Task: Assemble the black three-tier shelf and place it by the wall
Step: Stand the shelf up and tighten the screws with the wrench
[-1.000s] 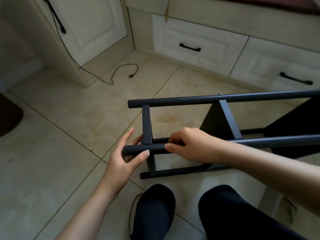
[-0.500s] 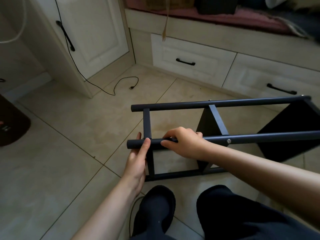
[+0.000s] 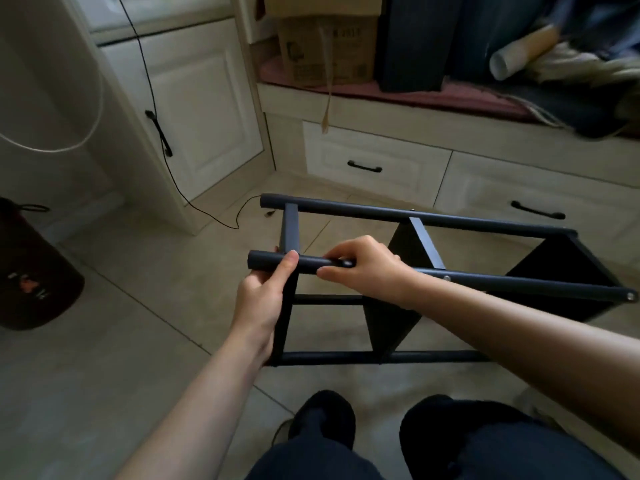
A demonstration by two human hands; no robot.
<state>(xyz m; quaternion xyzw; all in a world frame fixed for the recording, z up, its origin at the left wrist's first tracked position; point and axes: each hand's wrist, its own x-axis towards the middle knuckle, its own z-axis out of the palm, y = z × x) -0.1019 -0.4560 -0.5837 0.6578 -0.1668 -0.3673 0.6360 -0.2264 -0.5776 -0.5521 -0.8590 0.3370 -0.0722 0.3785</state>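
While the shelf (image 3: 408, 271) lies on its side on the tiled floor (image 3: 138, 341), both hands hold its near upper tube (image 3: 485, 280). The left hand (image 3: 265, 292) wraps the tube's left end from below, thumb laid over the top, just where a short crossbar (image 3: 290, 230) meets it. The right hand (image 3: 367, 265) grips the same tube just beside the left, fingers curled over it. A second tube (image 3: 415, 216) runs parallel farther away, and two lower rails (image 3: 346, 357) rest near the floor. Black panels (image 3: 568, 271) stand between the tubes, one at mid-length and one at the right end. Beyond the shelf are white drawers (image 3: 374, 161) with black handles, a cupboard door (image 3: 204, 109), and a thin cable (image 3: 194, 206) trailing across the floor. A cardboard box (image 3: 325, 50) sits on the bench above the drawers. Dark-clad knees (image 3: 450, 441) show at the bottom edge.
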